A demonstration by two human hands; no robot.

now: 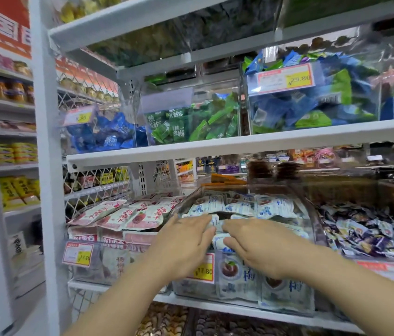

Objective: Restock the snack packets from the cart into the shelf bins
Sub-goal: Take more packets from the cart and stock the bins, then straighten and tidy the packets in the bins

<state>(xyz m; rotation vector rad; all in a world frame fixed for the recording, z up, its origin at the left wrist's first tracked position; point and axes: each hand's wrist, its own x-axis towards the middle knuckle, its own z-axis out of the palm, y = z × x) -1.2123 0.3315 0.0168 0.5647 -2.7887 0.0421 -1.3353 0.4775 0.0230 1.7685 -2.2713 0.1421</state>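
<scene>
A clear plastic shelf bin at the middle of the lower shelf is filled with white-and-blue snack packets. My left hand and my right hand both reach over the bin's front edge, palms down, fingers fairly straight. They press on the top packets near the front of the bin, fingertips nearly meeting. Neither hand visibly grips a packet. The cart is out of view.
A bin of pink-and-white packets stands to the left, a bin of purple wrapped sweets to the right. Above, a white shelf carries bins of blue and green packets. Yellow price tags hang on the bin fronts.
</scene>
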